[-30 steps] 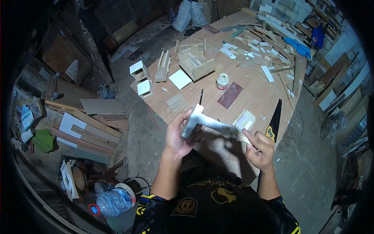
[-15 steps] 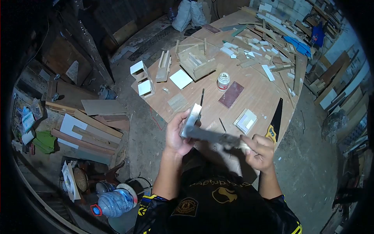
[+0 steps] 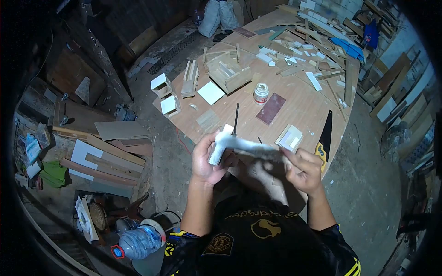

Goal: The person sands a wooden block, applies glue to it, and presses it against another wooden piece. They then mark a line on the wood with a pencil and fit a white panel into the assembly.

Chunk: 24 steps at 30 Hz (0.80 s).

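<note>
While L grip point(image 3: 206, 161) cradles block point(image 3: 218, 149), R point(image 3: 305, 171) pinches strip point(image 3: 253, 147)

Here's the pale block point(image 3: 217, 151), dull and chalky-looking on its sides, and the long strip point(image 3: 253, 147) against it, too blurred for me to name its material. Underneath, the tabletop point(image 3: 301, 108) shows a smooth wood grain. There's the saw blade point(image 3: 328, 128), dark, flat metal, and that white panel point(image 3: 211, 93), smooth as you like! The open box point(image 3: 237, 83) is bare, matt wood; the maroon plate point(image 3: 271, 109) looks scuffed. Over there, crinkled pale sacks point(image 3: 218, 18), a glossy clear plastic bottle point(image 3: 140, 242), soft black shirt cloth point(image 3: 244, 248) and rough, matt floor point(image 3: 363, 193).
</note>
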Each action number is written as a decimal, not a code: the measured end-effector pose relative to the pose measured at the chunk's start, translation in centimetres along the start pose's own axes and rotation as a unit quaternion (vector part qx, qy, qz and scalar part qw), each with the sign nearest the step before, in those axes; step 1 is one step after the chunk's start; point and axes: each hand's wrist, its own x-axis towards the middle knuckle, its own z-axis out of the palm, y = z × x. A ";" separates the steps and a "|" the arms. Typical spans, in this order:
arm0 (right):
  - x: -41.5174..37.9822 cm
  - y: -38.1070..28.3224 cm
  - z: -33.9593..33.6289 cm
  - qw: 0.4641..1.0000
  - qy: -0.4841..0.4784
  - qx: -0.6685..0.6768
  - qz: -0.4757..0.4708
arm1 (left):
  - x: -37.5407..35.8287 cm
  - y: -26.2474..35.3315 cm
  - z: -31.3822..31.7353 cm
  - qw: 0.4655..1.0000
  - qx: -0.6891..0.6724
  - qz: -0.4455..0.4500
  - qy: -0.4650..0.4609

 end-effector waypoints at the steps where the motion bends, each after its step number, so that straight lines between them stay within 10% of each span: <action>1: 0.1 -0.1 -0.1 1.000 0.000 0.001 0.000 | 0.2 -0.3 -0.5 0.999 -0.038 0.005 -0.024; 24: -1.1 0.6 -0.2 0.998 0.030 0.047 -0.029 | 0.4 -0.5 -0.8 0.991 -0.074 0.024 -0.112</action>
